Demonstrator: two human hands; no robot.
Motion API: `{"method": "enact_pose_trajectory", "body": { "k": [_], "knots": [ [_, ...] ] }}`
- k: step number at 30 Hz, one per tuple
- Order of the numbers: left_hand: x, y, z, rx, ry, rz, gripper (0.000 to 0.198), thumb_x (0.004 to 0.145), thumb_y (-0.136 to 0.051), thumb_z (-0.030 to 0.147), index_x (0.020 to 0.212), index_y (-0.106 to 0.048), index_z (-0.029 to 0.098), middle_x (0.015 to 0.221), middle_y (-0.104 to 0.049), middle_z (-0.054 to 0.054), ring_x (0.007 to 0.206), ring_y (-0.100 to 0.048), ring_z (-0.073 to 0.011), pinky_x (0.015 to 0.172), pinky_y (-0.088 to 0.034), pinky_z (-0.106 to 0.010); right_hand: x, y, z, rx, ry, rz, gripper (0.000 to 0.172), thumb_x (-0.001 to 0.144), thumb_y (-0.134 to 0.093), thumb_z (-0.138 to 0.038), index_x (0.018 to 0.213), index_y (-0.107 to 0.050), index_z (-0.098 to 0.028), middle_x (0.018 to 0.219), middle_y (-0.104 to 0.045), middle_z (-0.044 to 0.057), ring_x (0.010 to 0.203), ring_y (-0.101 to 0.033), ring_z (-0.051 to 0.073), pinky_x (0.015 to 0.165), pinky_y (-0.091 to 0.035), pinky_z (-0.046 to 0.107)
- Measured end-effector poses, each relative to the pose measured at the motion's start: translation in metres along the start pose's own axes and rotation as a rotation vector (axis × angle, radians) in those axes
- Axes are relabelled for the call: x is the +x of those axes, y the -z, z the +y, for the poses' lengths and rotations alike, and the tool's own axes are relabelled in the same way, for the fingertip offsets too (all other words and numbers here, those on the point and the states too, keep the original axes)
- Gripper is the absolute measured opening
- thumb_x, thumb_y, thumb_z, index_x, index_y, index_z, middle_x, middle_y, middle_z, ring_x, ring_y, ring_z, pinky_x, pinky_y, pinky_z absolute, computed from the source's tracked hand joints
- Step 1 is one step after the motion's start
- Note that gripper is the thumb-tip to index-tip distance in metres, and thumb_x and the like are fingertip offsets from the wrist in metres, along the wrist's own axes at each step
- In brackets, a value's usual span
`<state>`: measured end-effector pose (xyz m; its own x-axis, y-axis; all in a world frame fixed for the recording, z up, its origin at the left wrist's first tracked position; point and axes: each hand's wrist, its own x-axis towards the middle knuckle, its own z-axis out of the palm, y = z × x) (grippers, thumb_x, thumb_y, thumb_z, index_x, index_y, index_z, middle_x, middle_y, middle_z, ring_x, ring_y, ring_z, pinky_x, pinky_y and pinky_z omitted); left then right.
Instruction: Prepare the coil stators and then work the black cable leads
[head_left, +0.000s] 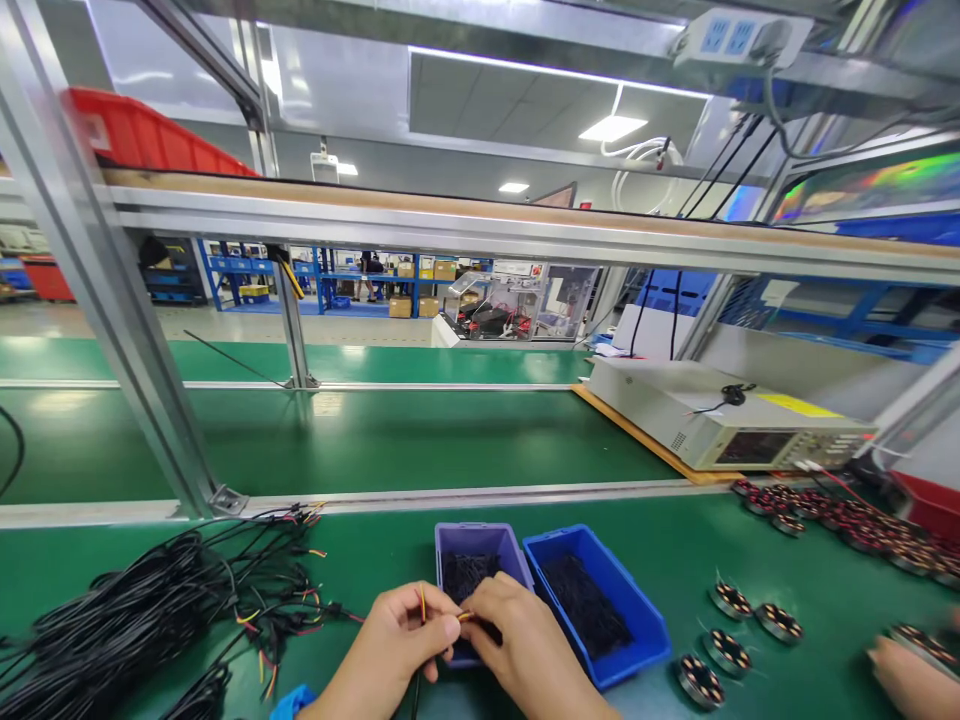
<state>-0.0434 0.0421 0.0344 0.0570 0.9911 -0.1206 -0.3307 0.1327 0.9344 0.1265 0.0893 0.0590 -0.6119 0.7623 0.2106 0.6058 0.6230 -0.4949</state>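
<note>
yellow and red strands show on the thin cable (423, 602) we hold at the near middle of the green bench (379, 545), over the purple bin (480, 538). our left hand (409, 640) has thumb and forefinger pressed together on it; our right hand (514, 630) pinches its end, fingertips nearly meeting, though what lies between them is partly hidden. we seem to keep both hands close to steady such fine strands. the blue bin (641, 637) sits just right, both bins with small dark pieces, likely for easy reach. the black cable bundle (150, 590) lies left, many coloured ends facing our hands, perhaps for picking singly.
</note>
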Motion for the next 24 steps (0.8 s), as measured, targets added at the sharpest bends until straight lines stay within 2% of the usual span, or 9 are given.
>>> {"method": "enact_pose_trajectory", "body": {
  "k": [5,9,16,24],
  "knots": [
    [0.003,0.002,-0.01,-0.014,-0.026,-0.016,0.053,0.066,-0.084,0.063,0.077,-0.064,0.016,0.06,-0.055,0.002,0.058,-0.05,-0.0117,0.048,-0.039,-0.018,-0.004,0.001,0.002,0.339,-0.051,0.216,0.02,0.092,-0.059,-0.02,0.086,-0.077,-0.024,0.085,-0.074,0.004,0.079,-0.068,0.021,0.072,-0.052,0.029],
    [0.004,0.004,-0.014,0.005,-0.07,-0.037,0.053,0.07,-0.08,0.066,0.077,-0.059,0.018,0.061,-0.052,0.003,0.058,-0.05,-0.0122,0.048,-0.039,-0.018,-0.011,0.003,0.002,0.569,-0.063,0.317,0.018,0.092,-0.064,-0.033,0.09,-0.08,-0.024,0.085,-0.076,0.004,0.078,-0.072,0.021,0.071,-0.056,0.026],
    [-0.001,0.008,-0.006,0.095,-0.057,-0.145,0.043,0.082,-0.074,0.058,0.084,-0.058,0.018,0.069,-0.052,0.002,0.067,-0.053,-0.0133,0.054,-0.043,-0.02,-0.017,0.006,-0.005,0.595,-0.034,0.326,0.017,0.092,-0.068,-0.034,0.088,-0.081,-0.024,0.081,-0.078,0.004,0.076,-0.072,0.021,0.077,-0.058,0.027],
    [-0.006,0.006,-0.001,0.101,-0.063,-0.134,0.042,0.082,-0.075,0.057,0.084,-0.059,0.018,0.073,-0.052,0.002,0.07,-0.055,-0.0138,0.055,-0.043,-0.019,-0.013,0.004,-0.008,0.565,0.068,0.314,0.016,0.094,-0.065,-0.026,0.085,-0.079,-0.023,0.078,-0.077,0.003,0.072,-0.072,0.019,0.072,-0.059,0.027]
  ]
}}
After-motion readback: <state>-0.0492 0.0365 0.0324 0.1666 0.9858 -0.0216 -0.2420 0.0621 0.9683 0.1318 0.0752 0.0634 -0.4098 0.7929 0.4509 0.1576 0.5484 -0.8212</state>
